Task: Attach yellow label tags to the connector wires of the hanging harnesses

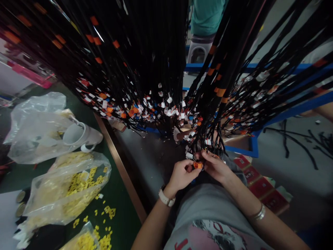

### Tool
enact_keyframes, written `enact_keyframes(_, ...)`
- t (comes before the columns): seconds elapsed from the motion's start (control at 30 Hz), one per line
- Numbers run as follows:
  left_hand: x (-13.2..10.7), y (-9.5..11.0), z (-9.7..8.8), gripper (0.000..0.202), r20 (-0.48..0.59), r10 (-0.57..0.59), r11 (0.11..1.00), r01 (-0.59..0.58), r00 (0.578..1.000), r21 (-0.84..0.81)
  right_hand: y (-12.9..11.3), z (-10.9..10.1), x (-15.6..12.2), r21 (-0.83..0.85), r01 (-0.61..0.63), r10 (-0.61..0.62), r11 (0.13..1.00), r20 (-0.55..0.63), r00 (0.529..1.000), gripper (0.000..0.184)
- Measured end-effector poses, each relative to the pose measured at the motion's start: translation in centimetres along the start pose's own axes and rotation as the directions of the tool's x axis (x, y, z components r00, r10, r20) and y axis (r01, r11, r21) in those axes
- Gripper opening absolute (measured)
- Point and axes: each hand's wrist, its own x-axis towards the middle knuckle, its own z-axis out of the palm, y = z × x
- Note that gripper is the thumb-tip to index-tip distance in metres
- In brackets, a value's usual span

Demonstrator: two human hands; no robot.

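Note:
In front of my body, my left hand (pixel 183 174) pinches an orange connector (pixel 197 165) between thumb and fingers. My right hand (pixel 214 166) meets it from the other side, its fingers closed around the cable end by the connector; what exactly lies under those fingers is hidden. Just above both hands hang the ends of a black wire harness (pixel 208 128), with white connectors (pixel 189 155) beside my left fingertips. Many more sleeved harnesses (pixel 156 52) hang in thick bundles, their ends crowded with white, orange and blue connectors (pixel 171 111).
A green table (pixel 122 215) on the left bears a bag of yellow parts (pixel 80 187), loose yellow pieces (pixel 105 239) and a white mug (pixel 91 135). A blue frame (pixel 249 151) stands right, near red boxes (pixel 262 187) on the floor. Another person (pixel 208 17) is beyond the harnesses.

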Motion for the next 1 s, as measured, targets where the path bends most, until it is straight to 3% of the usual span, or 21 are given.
enact_keyframes(0.23,0.1,0.2,-0.2,0.030,-0.104,-0.036,0.997,0.028,0.994,-0.078,0.5,0.2,-0.4,0.023,-0.026,0.026,0.999,0.010,1.000,0.025)
enact_keyframes(0.5,0.1,-0.3,-0.1,0.019,-0.189,0.060,0.997,-0.048,0.980,0.068,0.7,0.7,-0.7,-0.021,-0.015,0.015,1.000,0.015,1.000,0.037)
enact_keyframes(0.6,0.3,-0.5,0.1,0.008,-0.167,0.011,0.995,-0.027,0.986,-0.096,0.9,0.4,-0.3,0.034,-0.004,0.004,0.999,-0.003,1.000,0.033)
enact_keyframes(0.67,0.5,-0.6,0.1,0.014,-0.118,-0.066,0.957,0.029,0.991,-0.288,1.1,0.0,0.1,0.064,0.004,-0.003,0.998,-0.014,1.000,0.031)
enact_keyframes(0.83,0.7,-0.8,-0.3,0.018,-0.020,-0.203,0.709,0.132,0.979,-0.693,1.5,-0.8,0.6,0.091,-0.002,0.000,0.996,0.021,1.000,0.027)
enact_keyframes(0.9,0.7,-0.9,-0.6,0.020,-0.004,-0.212,0.623,0.132,0.977,-0.771,1.6,-0.9,0.6,0.101,-0.003,-0.001,0.995,0.033,0.999,0.026)
enact_keyframes(1.0,0.6,-0.9,-0.8,0.024,0.010,-0.234,0.574,0.147,0.972,-0.805,1.6,-0.9,0.5,0.109,-0.004,0.000,0.994,0.038,0.999,0.025)
